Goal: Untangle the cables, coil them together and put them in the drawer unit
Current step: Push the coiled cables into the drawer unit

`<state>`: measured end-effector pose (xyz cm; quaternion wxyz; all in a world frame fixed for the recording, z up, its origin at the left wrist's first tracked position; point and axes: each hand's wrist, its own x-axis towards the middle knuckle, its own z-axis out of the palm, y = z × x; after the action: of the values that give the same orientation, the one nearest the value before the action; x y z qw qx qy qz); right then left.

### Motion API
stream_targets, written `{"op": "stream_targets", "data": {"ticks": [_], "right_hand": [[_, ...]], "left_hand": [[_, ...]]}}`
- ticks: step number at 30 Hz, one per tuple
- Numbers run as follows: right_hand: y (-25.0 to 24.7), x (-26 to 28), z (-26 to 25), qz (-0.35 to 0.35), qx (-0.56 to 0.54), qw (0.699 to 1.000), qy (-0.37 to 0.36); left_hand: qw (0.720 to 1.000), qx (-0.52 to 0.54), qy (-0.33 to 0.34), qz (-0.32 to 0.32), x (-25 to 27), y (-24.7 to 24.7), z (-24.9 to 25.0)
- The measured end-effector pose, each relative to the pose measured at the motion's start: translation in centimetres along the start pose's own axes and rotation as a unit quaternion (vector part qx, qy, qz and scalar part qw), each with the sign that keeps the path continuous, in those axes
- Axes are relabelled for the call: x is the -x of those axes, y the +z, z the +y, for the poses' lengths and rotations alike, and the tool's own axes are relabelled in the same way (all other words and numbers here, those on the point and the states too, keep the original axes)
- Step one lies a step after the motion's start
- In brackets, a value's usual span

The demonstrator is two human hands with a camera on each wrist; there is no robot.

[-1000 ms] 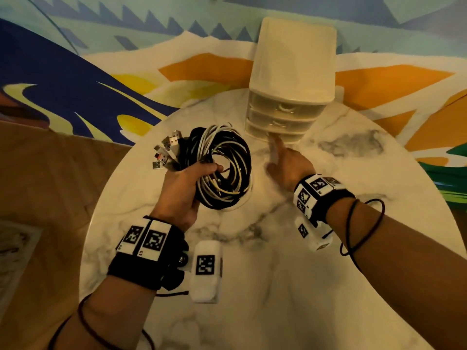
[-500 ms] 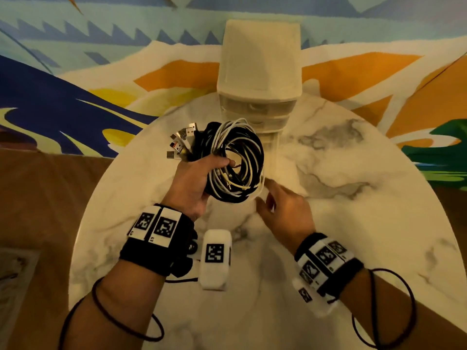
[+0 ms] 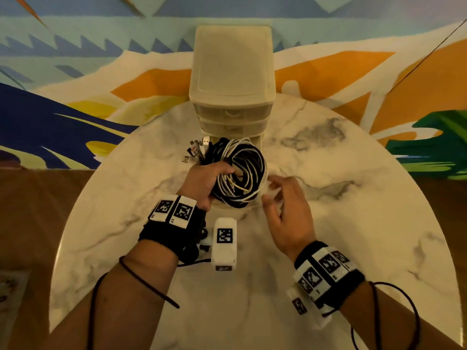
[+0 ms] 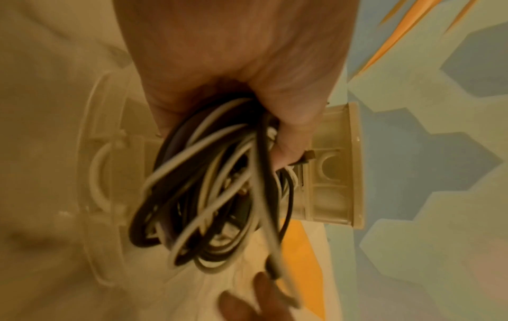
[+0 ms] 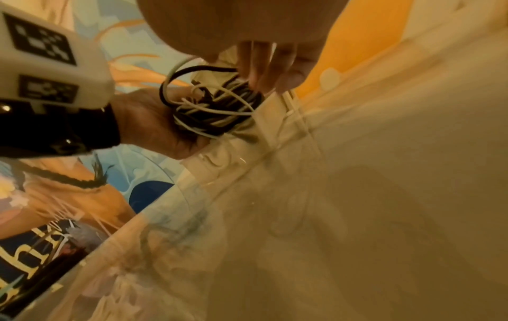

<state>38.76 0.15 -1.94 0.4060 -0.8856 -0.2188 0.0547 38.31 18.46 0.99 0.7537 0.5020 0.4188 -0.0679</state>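
Observation:
A coil of black and white cables (image 3: 242, 173) hangs in my left hand (image 3: 222, 170), which grips one side of the loop; several USB plugs (image 3: 197, 150) stick out past the knuckles. The coil hovers over the translucent bottom drawer (image 3: 236, 207), which is pulled out of the cream drawer unit (image 3: 231, 72). My right hand (image 3: 273, 190) is at the coil's right edge with loosely spread fingers (image 5: 269, 65) and holds nothing. In the left wrist view the cables (image 4: 209, 195) cover the drawer's handle (image 4: 101, 178) partly. The right wrist view shows the coil (image 5: 214, 108) above the drawer rim (image 5: 274, 113).
The round marble table (image 3: 328, 210) carries the drawer unit at its far edge, against a painted wall (image 3: 75, 59). The two upper drawers (image 3: 231, 113) are closed. A wooden floor (image 3: 38, 210) lies to the left of the table.
My right hand drew back from the unit with the bottom drawer sliding out, then let go. My left hand carried the coil to the right, over the opened drawer.

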Motion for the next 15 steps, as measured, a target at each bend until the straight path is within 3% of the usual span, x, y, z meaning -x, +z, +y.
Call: {"op": "stream_targets", "data": {"ticks": [3, 7, 15], "right_hand": [[0.4, -1.0, -0.9, 0.002, -0.016, 1.000, 0.003], [2.2, -2.2, -2.0, -0.093, -0.012, 0.995, 0.040], [5.0, -3.2, -0.8, -0.135, 0.120, 0.982, -0.046]], "left_hand": [[1.000, 0.001, -0.007, 0.019, -0.4, 0.4, 0.4], [0.998, -0.010, -0.014, 0.067, -1.1, 0.2, 0.5], [0.995, -0.040, -0.013, 0.086, -2.1, 0.3, 0.2]]}}
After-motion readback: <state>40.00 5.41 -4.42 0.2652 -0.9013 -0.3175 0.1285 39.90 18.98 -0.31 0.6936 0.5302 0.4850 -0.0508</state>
